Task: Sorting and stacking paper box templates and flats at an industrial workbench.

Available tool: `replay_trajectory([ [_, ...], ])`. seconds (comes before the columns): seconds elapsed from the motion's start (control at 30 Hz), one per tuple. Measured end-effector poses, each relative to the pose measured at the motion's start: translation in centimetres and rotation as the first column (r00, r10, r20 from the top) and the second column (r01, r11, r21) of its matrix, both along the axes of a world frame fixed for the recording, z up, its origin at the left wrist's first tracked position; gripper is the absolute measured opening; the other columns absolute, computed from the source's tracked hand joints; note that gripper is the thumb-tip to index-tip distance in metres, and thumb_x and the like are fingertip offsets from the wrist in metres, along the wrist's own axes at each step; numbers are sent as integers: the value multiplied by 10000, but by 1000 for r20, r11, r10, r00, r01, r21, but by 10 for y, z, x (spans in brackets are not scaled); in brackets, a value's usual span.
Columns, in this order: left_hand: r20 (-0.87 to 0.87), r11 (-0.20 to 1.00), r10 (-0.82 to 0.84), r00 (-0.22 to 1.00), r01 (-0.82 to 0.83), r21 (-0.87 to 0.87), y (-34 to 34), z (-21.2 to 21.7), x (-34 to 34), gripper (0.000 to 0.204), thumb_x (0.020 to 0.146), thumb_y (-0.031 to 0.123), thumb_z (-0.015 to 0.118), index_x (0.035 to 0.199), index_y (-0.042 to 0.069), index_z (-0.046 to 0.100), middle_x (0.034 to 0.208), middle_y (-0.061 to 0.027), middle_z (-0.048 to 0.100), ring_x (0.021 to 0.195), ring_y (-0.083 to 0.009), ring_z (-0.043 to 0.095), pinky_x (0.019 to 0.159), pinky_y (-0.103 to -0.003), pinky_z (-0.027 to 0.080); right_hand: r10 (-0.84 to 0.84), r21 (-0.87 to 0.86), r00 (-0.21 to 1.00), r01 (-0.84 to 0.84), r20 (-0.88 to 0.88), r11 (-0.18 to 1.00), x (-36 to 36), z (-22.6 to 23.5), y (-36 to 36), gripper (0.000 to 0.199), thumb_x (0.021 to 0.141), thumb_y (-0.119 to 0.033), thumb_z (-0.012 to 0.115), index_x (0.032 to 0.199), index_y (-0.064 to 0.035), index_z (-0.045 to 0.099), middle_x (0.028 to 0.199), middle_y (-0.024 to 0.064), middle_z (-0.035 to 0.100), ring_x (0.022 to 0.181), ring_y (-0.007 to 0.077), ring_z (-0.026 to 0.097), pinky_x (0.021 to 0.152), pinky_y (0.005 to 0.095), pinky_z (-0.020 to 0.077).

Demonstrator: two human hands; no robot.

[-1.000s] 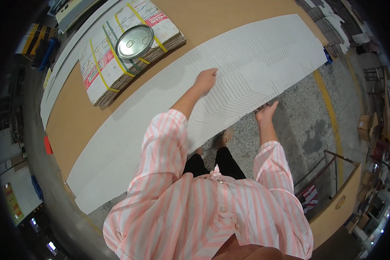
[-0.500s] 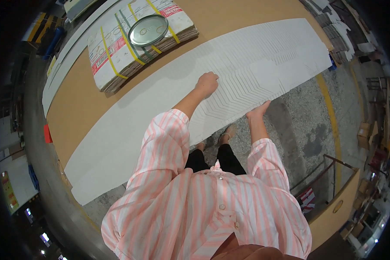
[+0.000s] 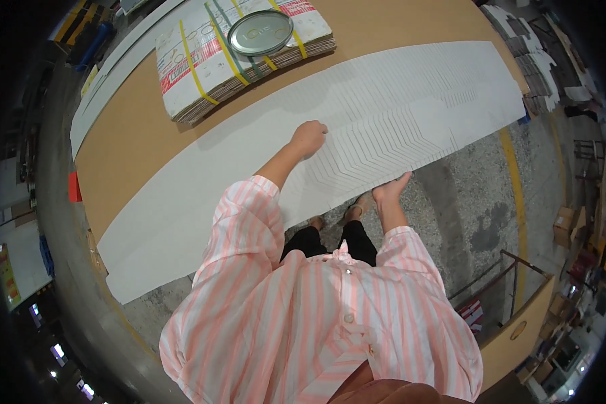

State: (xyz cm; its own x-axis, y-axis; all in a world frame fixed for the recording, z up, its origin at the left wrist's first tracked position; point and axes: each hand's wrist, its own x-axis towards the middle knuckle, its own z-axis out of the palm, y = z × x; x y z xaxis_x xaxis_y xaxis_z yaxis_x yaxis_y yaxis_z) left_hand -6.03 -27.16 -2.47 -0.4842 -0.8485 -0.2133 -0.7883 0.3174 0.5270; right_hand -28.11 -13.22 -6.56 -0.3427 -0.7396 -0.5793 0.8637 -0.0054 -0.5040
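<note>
the bare right hand (image 3: 389, 192) is at the near edge of a long, flat white sheet (image 3: 209, 185) marked with rows of thin, bent lines; its fingers are partly hidden, so whether they clamp the edge i cannot tell. farther in, the bare left hand (image 3: 310, 138) rests on the sheet, fingers curled; whether they pinch anything is unclear. the sheet lies over a broad brown board (image 3: 400, 23). beyond it, a round silver metal lid (image 3: 259, 37) sits on a yellow-and-green-strapped, white-and-red cardboard stack (image 3: 188, 67).
</note>
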Motion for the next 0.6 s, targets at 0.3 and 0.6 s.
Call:
replay_trajectory([
  [0.3, -32, 998, 22, 999, -20, 53, 9, 15, 7, 267, 738, 59, 429, 908, 25, 632, 944, -183, 575, 904, -330, 539, 789, -388, 435, -19, -22, 999, 18, -40, 1000, 23, 34, -12, 744, 816, -654, 190, 1352, -144, 260, 1397, 51, 256, 1259, 297, 269, 1008, 433, 255],
  [0.6, -16, 991, -132, 991, 131, -8, 2, 6, 11, 342, 743, 5, 379, 994, 36, 608, 986, -150, 565, 959, -302, 523, 828, -362, 421, 28, 41, 996, -24, -86, 999, 20, 34, -12, 715, 832, -627, 175, 1353, -145, 258, 1397, 57, 255, 1260, 296, 269, 1005, 442, 257],
])
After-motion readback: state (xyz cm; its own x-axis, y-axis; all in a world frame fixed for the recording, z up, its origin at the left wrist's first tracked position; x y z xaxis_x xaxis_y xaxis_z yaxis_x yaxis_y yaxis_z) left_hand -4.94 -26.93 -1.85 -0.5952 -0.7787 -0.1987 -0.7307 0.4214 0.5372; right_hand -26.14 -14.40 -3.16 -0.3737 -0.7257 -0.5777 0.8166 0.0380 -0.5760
